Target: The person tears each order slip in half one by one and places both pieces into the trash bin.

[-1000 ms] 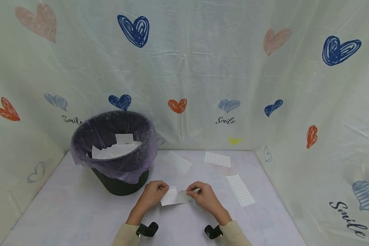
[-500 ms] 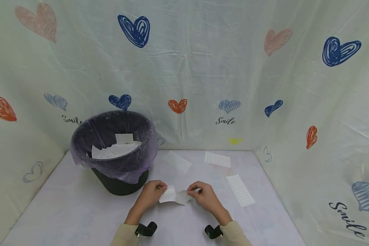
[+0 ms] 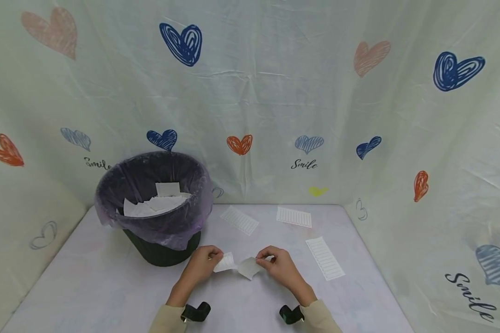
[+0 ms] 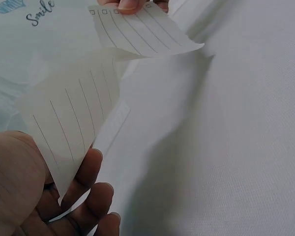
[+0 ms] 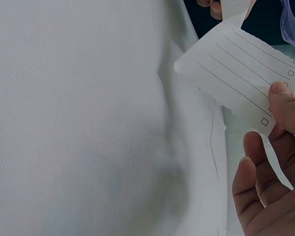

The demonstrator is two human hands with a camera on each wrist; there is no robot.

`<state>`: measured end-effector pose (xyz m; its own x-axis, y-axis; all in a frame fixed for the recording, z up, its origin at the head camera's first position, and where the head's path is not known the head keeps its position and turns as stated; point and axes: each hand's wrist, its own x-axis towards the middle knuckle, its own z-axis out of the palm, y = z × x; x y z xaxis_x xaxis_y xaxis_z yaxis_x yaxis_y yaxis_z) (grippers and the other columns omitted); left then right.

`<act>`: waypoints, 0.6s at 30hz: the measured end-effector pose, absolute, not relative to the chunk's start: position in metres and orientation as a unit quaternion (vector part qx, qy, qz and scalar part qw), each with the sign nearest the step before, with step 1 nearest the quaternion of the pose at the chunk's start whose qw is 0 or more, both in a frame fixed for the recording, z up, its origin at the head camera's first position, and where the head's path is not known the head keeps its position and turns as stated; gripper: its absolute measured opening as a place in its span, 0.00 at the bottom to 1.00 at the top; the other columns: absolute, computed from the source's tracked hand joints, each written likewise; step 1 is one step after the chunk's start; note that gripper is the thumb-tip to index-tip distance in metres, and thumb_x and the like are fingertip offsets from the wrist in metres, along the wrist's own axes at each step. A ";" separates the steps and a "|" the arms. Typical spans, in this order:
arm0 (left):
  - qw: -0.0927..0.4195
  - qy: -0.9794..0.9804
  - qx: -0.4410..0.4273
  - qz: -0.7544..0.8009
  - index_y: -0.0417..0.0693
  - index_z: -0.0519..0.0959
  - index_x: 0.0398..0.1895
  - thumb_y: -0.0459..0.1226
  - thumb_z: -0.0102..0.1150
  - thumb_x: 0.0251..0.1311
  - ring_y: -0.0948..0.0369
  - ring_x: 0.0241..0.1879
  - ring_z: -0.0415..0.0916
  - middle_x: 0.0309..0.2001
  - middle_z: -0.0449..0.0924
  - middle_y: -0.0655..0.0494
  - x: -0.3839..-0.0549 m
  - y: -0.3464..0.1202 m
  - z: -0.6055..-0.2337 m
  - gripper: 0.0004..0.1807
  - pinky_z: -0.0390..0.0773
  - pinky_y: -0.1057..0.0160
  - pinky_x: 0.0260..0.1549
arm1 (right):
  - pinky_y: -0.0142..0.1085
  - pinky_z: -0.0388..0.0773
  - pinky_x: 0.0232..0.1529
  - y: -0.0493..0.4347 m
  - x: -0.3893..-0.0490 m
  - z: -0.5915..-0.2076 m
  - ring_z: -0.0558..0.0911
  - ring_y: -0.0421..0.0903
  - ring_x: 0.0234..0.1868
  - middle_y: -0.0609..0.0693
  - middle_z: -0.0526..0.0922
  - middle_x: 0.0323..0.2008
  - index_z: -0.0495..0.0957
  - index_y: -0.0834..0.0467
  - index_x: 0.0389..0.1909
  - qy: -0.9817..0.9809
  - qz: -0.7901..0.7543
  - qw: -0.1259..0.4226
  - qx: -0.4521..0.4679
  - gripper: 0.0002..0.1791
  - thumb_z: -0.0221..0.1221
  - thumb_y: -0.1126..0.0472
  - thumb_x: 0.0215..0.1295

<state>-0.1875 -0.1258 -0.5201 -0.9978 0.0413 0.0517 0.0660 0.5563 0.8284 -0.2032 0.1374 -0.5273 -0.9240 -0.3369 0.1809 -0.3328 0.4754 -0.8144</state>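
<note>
A lined paper slip with small checkboxes is ripped across between my hands. My left hand (image 3: 201,264) pinches one half (image 3: 224,262), which is bent upright in the left wrist view. The other half (image 3: 249,268) is pinched by the thumb and fingers of my right hand (image 3: 280,267); its lines and boxes (image 5: 246,73) face the right wrist camera. At the tear the halves meet or overlap at a narrow spot, and I cannot tell whether they are still joined there. Both hands are held just above the table, front centre.
At the left stands a dark bin (image 3: 162,252) lined with a purple plastic bag (image 3: 191,226), with white paper pieces (image 3: 162,203) inside. Lined slips (image 3: 239,220) (image 3: 294,217) (image 3: 325,258) lie on the white table (image 3: 283,310). A heart-printed curtain (image 3: 266,101) surrounds the table.
The tear in the slip has widened as my hands drew slightly apart, the left hand moving left and the right hand a little right. Bin and table slips stay put.
</note>
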 end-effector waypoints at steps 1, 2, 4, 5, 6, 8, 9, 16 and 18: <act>0.014 -0.882 -0.030 -0.470 0.40 0.86 0.35 0.30 0.64 0.65 0.62 0.31 0.77 0.33 0.86 0.52 -0.187 -0.126 -0.520 0.03 0.75 0.64 0.28 | 0.29 0.75 0.37 0.138 -0.203 -0.528 0.77 0.33 0.35 0.45 0.88 0.34 0.86 0.56 0.35 0.859 -0.473 0.003 -0.194 0.03 0.70 0.61 0.64; 0.013 -0.882 -0.029 -0.470 0.40 0.86 0.36 0.31 0.64 0.66 0.62 0.32 0.77 0.34 0.86 0.52 -0.187 -0.127 -0.520 0.03 0.75 0.64 0.28 | 0.29 0.75 0.37 0.138 -0.203 -0.528 0.78 0.33 0.35 0.44 0.88 0.34 0.86 0.56 0.35 0.860 -0.471 0.002 -0.194 0.03 0.70 0.61 0.64; 0.012 -0.882 -0.027 -0.470 0.40 0.86 0.36 0.31 0.64 0.66 0.62 0.32 0.77 0.34 0.86 0.52 -0.186 -0.127 -0.519 0.04 0.76 0.64 0.29 | 0.29 0.75 0.38 0.139 -0.203 -0.528 0.77 0.33 0.35 0.44 0.88 0.35 0.85 0.56 0.36 0.861 -0.471 0.005 -0.191 0.04 0.70 0.61 0.64; 0.012 -0.882 -0.026 -0.470 0.40 0.86 0.36 0.31 0.64 0.66 0.62 0.32 0.77 0.34 0.86 0.52 -0.186 -0.127 -0.519 0.04 0.76 0.63 0.29 | 0.29 0.75 0.38 0.139 -0.203 -0.528 0.77 0.33 0.35 0.44 0.88 0.35 0.86 0.56 0.36 0.861 -0.472 0.009 -0.187 0.04 0.70 0.61 0.64; 0.011 -0.882 -0.024 -0.470 0.40 0.86 0.36 0.31 0.64 0.66 0.62 0.32 0.78 0.35 0.86 0.52 -0.186 -0.128 -0.518 0.04 0.76 0.63 0.29 | 0.29 0.75 0.38 0.139 -0.203 -0.528 0.77 0.33 0.35 0.44 0.88 0.35 0.85 0.56 0.36 0.861 -0.473 0.009 -0.187 0.04 0.70 0.61 0.65; 0.012 -0.882 -0.022 -0.470 0.40 0.87 0.36 0.32 0.64 0.67 0.62 0.33 0.78 0.35 0.86 0.52 -0.185 -0.128 -0.517 0.04 0.76 0.63 0.30 | 0.29 0.75 0.38 0.139 -0.202 -0.528 0.77 0.33 0.35 0.44 0.88 0.35 0.85 0.57 0.35 0.862 -0.472 0.011 -0.185 0.04 0.69 0.60 0.65; 0.013 -0.883 -0.022 -0.469 0.41 0.87 0.36 0.32 0.64 0.67 0.62 0.33 0.78 0.35 0.87 0.52 -0.185 -0.128 -0.517 0.04 0.76 0.63 0.30 | 0.29 0.75 0.38 0.140 -0.202 -0.528 0.77 0.33 0.35 0.44 0.88 0.35 0.85 0.56 0.35 0.861 -0.474 0.014 -0.183 0.04 0.70 0.60 0.64; 0.008 -0.883 -0.013 -0.469 0.41 0.86 0.37 0.32 0.64 0.67 0.61 0.34 0.79 0.35 0.87 0.52 -0.184 -0.129 -0.517 0.04 0.77 0.62 0.31 | 0.30 0.74 0.38 0.140 -0.201 -0.528 0.78 0.35 0.36 0.45 0.88 0.35 0.85 0.56 0.35 0.859 -0.479 0.013 -0.180 0.02 0.69 0.62 0.65; 0.008 -0.883 -0.011 -0.469 0.41 0.86 0.37 0.32 0.64 0.66 0.61 0.34 0.79 0.35 0.87 0.53 -0.184 -0.129 -0.517 0.04 0.76 0.62 0.31 | 0.30 0.74 0.39 0.140 -0.201 -0.527 0.78 0.35 0.36 0.45 0.88 0.35 0.85 0.55 0.35 0.860 -0.479 0.013 -0.176 0.02 0.69 0.62 0.64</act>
